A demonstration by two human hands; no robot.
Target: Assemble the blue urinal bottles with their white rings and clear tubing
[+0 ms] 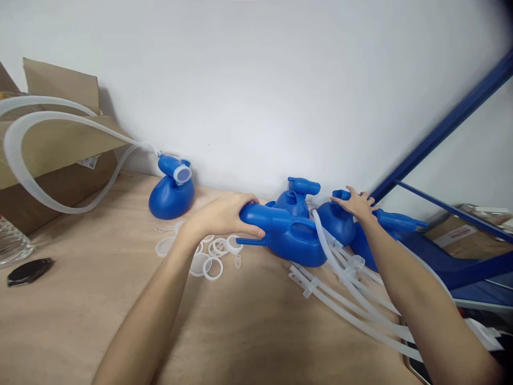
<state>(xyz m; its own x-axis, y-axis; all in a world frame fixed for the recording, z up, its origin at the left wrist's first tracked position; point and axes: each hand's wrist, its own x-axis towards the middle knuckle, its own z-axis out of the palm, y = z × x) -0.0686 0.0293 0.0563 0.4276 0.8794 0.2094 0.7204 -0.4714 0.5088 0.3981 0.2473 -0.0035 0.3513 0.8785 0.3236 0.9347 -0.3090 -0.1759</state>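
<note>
My left hand (230,214) is wrapped round the wide neck of a blue plastic urinal bottle (298,243), which lies tilted on the wooden table with its mouth toward my palm. A narrow blue handle-like strip sticks out under my thumb. My right hand (356,206) is at the neck of another blue urinal bottle (336,219), thumb in front and index finger behind, the other fingers spread. Two more blue bottles are close by, one behind (294,200) and one at the right (401,220). Clear hoses (352,307) with white clips run beneath my right forearm.
White rings and lids (213,267) lie loose near my left wrist. A blue bottle (172,198) with a white lid and looping hose (52,115) stands at left beside a cardboard box (72,187). A black packet (30,271) lies left; a blue metal frame (449,120) rises right.
</note>
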